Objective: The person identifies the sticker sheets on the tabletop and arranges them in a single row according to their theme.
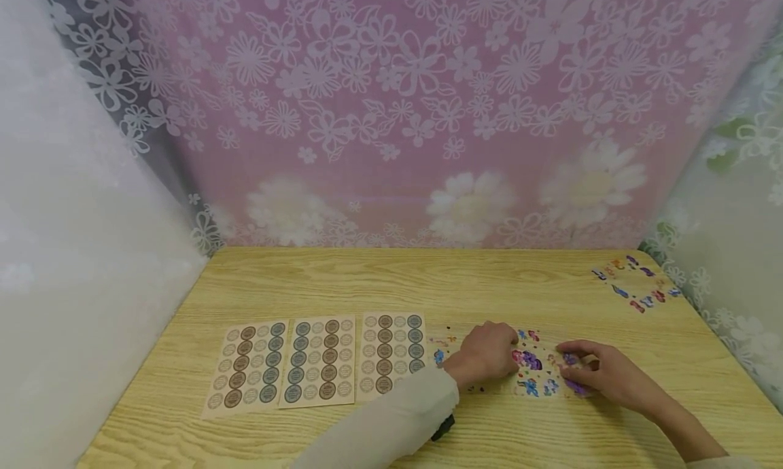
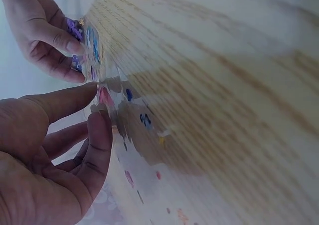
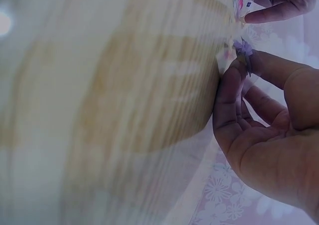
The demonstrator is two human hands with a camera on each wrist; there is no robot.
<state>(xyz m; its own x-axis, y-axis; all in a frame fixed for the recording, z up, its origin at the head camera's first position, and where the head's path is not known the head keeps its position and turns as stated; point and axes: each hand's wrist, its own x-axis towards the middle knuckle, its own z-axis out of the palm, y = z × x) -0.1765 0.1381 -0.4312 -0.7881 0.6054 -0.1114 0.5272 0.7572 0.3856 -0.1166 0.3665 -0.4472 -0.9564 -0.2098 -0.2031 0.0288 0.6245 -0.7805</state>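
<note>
A clear sticker sheet (image 1: pixel 529 387) with small purple, pink and blue cartoon figures lies between my two hands, right of the table's middle. My left hand (image 1: pixel 489 350) pinches its left edge; in the left wrist view the thumb and index fingertips (image 2: pixel 99 112) meet at a pink figure. At the right end, my right hand (image 1: pixel 614 377) pinches the sheet between thumb and fingers, beside a purple figure (image 3: pixel 243 48) in the right wrist view. More clear sheet with scattered figures (image 1: pixel 439 355) shows left of my left hand, partly hidden by that hand and its sleeve.
Three paper sheets of round brown, blue and pale stickers stand in a row at left: the left sheet (image 1: pixel 211 391), the middle sheet (image 1: pixel 349 384) and the right sheet (image 1: pixel 367 336). Loose colourful figures (image 1: pixel 646 302) lie at the back right corner. Floral curtains (image 1: pixel 391 115) border the wooden table (image 1: pixel 367 279).
</note>
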